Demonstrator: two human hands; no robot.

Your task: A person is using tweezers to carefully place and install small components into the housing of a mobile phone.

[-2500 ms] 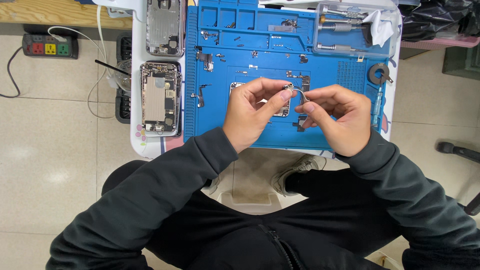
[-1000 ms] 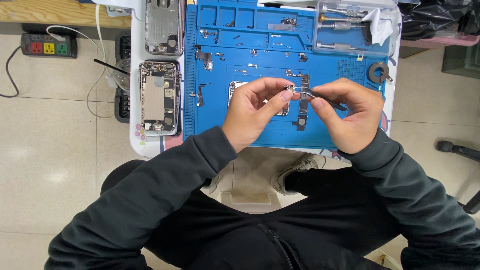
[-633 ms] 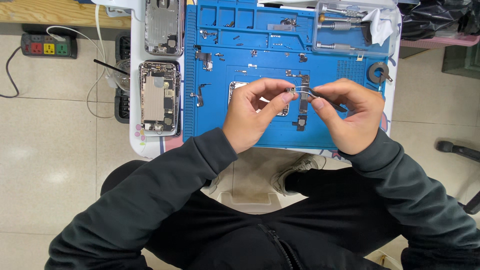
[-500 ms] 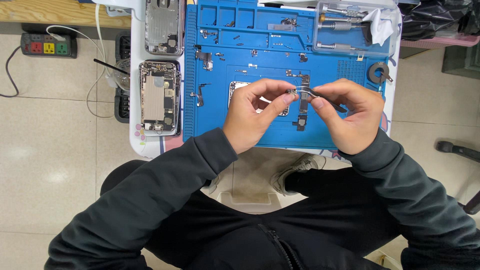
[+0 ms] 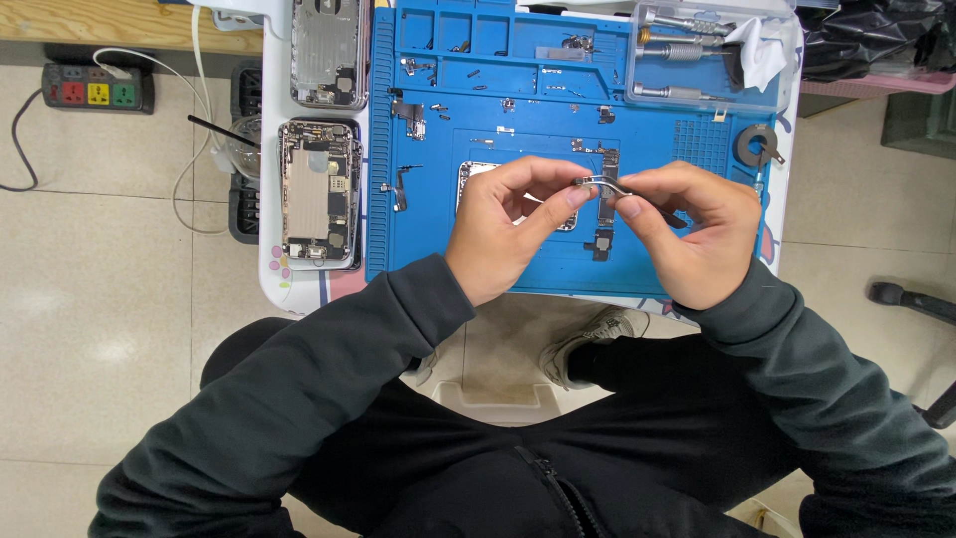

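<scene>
Both hands pinched on one small metal strip [image 5: 601, 183] – left hand [image 5: 503, 231], right hand [image 5: 687, 234] – above the blue mat [image 5: 677, 139]. Opened phones [image 5: 317, 189] at the bench's left edge look nowhere near reassembled.

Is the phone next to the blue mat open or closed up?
Open. The phone lies flat beside the blue mat with no cover, so its metal parts and boards inside show.
</scene>
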